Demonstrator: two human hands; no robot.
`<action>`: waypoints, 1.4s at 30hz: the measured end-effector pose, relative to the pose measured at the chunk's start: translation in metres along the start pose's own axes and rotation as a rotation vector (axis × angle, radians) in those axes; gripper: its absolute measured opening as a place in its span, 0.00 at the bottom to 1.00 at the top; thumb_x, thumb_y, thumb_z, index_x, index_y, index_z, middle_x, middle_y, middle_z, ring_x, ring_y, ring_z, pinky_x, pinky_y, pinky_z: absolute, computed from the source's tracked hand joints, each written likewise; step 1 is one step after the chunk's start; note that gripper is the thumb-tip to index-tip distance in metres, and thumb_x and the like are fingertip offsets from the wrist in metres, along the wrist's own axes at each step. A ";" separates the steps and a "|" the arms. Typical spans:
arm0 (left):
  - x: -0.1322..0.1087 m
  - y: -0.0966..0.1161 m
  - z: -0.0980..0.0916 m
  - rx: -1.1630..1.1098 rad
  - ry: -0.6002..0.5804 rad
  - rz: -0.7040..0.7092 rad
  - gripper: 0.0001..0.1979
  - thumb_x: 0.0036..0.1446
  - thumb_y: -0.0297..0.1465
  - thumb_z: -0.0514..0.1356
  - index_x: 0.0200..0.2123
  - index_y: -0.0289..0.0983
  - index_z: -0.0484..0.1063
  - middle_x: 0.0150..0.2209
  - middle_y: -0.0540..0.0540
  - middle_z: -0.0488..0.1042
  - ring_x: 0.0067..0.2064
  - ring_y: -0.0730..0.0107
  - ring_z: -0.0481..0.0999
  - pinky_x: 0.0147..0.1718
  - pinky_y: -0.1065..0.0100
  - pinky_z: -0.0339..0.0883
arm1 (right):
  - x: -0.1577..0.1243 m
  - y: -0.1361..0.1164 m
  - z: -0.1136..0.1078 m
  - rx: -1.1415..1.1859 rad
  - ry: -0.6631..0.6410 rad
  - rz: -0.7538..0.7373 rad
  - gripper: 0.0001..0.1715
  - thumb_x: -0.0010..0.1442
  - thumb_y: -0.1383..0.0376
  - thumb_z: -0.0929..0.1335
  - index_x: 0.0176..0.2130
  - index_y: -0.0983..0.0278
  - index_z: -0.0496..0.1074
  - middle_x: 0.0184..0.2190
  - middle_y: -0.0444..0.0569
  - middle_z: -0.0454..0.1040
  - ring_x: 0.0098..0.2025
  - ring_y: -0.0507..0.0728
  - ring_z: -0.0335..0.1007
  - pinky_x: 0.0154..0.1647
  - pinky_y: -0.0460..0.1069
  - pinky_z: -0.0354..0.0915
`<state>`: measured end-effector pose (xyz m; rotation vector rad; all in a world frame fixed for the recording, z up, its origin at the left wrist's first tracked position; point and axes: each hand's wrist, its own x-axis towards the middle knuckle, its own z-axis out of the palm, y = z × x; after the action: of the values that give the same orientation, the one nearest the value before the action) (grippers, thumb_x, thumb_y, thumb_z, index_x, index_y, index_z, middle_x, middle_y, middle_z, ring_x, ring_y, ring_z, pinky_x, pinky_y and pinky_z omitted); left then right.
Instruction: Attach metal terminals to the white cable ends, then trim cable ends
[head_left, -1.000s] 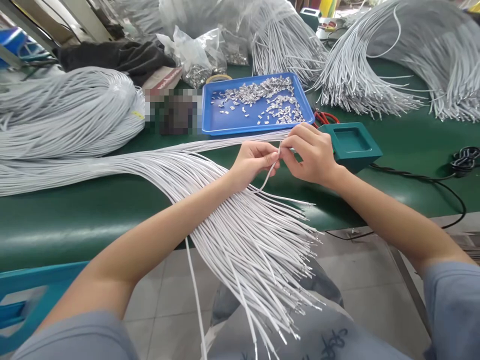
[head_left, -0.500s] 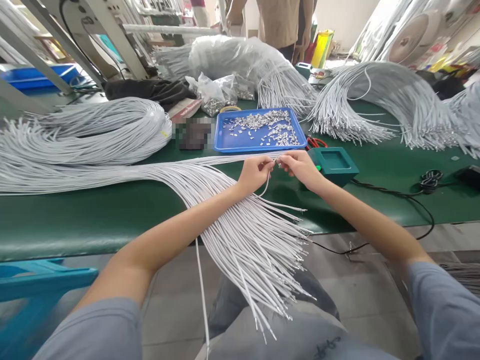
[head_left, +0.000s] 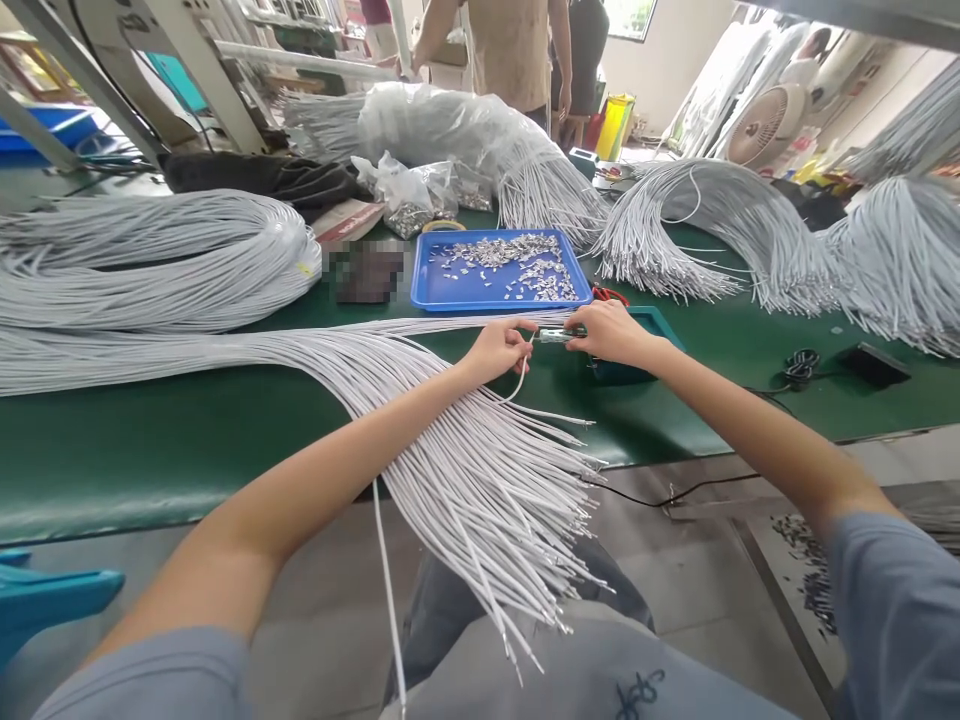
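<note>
In the head view my left hand is closed on one white cable whose end comes up between the fingertips. My right hand is closed on a small silvery, greenish tool, which points left at that cable end; its exact kind is too small to tell. Under my left forearm a fan of white cables spreads over the table edge towards my lap. Just behind my hands lies a blue tray with many small metal pieces. My right hand partly hides a green box.
Coiled grey-white cable bundles lie at the left and at the right. A plastic-wrapped bundle and bags of metal parts are behind the tray. Red-handled pliers and a black adapter rest on the green table. People stand beyond.
My right hand has drawn back slightly from the left, and the silvery tool now shows between them. The left hand keeps the cable. The view has shifted a little to the right.
</note>
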<state>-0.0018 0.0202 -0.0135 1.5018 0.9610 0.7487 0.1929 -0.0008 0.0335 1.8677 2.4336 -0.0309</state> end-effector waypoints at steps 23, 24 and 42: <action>0.002 0.006 -0.014 -0.586 -0.192 -0.214 0.08 0.58 0.17 0.57 0.36 0.29 0.74 0.20 0.48 0.74 0.18 0.80 0.71 0.20 0.79 0.65 | 0.008 -0.020 -0.003 -0.199 0.320 -0.522 0.24 0.71 0.64 0.54 0.45 0.65 0.75 0.44 0.57 0.77 0.50 0.62 0.64 0.52 0.56 0.58; 0.002 0.007 -0.014 -0.583 -0.187 -0.215 0.07 0.58 0.17 0.57 0.36 0.29 0.74 0.20 0.49 0.74 0.18 0.80 0.71 0.20 0.78 0.65 | 0.008 -0.020 -0.003 -0.195 0.319 -0.521 0.24 0.71 0.64 0.54 0.44 0.66 0.75 0.44 0.58 0.77 0.49 0.62 0.64 0.52 0.56 0.58; -0.004 -0.009 -0.001 0.106 0.075 0.291 0.11 0.55 0.22 0.59 0.42 0.35 0.70 0.22 0.55 0.72 0.22 0.76 0.74 0.26 0.75 0.69 | -0.011 -0.031 -0.007 0.529 0.261 0.027 0.12 0.55 0.69 0.68 0.40 0.67 0.76 0.43 0.57 0.76 0.46 0.61 0.68 0.45 0.54 0.64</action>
<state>-0.0056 0.0175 -0.0217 1.7394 0.8582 0.9801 0.1654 -0.0189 0.0405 2.2268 2.7773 -0.5073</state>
